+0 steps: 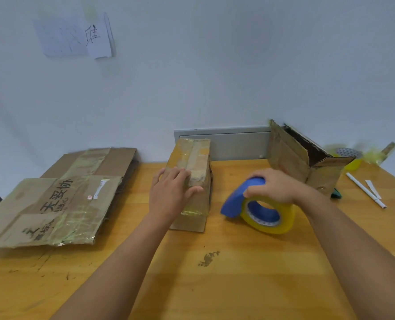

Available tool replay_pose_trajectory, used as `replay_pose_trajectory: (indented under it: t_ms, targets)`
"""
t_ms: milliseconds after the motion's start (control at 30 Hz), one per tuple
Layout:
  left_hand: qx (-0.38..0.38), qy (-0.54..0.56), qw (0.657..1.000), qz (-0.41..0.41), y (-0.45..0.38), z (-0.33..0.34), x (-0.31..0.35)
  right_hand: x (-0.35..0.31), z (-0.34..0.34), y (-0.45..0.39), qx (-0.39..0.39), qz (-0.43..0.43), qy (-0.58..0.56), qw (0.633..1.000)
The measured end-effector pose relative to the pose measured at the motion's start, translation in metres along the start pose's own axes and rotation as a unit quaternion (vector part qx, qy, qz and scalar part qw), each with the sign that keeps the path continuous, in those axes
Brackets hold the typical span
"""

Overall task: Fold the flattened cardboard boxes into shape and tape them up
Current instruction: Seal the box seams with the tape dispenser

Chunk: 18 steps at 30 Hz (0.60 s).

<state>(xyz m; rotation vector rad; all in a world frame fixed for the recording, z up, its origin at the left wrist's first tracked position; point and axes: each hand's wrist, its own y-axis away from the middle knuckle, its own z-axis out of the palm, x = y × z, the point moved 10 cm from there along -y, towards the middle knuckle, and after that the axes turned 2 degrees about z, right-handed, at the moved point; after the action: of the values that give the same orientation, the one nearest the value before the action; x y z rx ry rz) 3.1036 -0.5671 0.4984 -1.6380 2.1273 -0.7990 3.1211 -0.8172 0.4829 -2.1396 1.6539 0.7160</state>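
While the left hand (pixel 172 189) lies with straight fingers on the folded box (pixel 193 181) near the table's (pixel 238 285) back edge, the right hand (pixel 277 185) grasps the tape dispenser (pixel 259 210) just beside it. 2 flattened boxes (pixel 60 197) lie stacked at the left edge; 1 open box (pixel 305 158) stands near the back-right corner. Risk: the box's seam looks worn under old tape, so new tape may lift, or the box could slide if left-hand pressure eases.
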Motion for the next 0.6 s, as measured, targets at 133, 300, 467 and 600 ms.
replay_pose_trajectory:
  t_ms: [133, 300, 467, 600]
  targets:
    - [-0.001, -0.025, 1.000, 0.002, -0.003, 0.000, 0.002, 0.037, -0.023, 0.008, 0.158, 0.026, -0.150, 0.976]
    - [-0.021, -0.048, 0.999, 0.000, -0.010, -0.003, 0.006, 0.045, -0.006, 0.004, 0.260, 0.055, -0.208, 0.941]
    - [-0.031, -0.053, 0.998, -0.003, -0.007, -0.001, 0.017, 0.029, 0.027, -0.004, 0.309, 0.053, -0.254, 0.915]
    - [-0.050, -0.048, 0.995, -0.067, -0.010, 0.001, 0.022, 0.027, 0.039, -0.006, 0.353, 0.070, -0.246, 0.900]
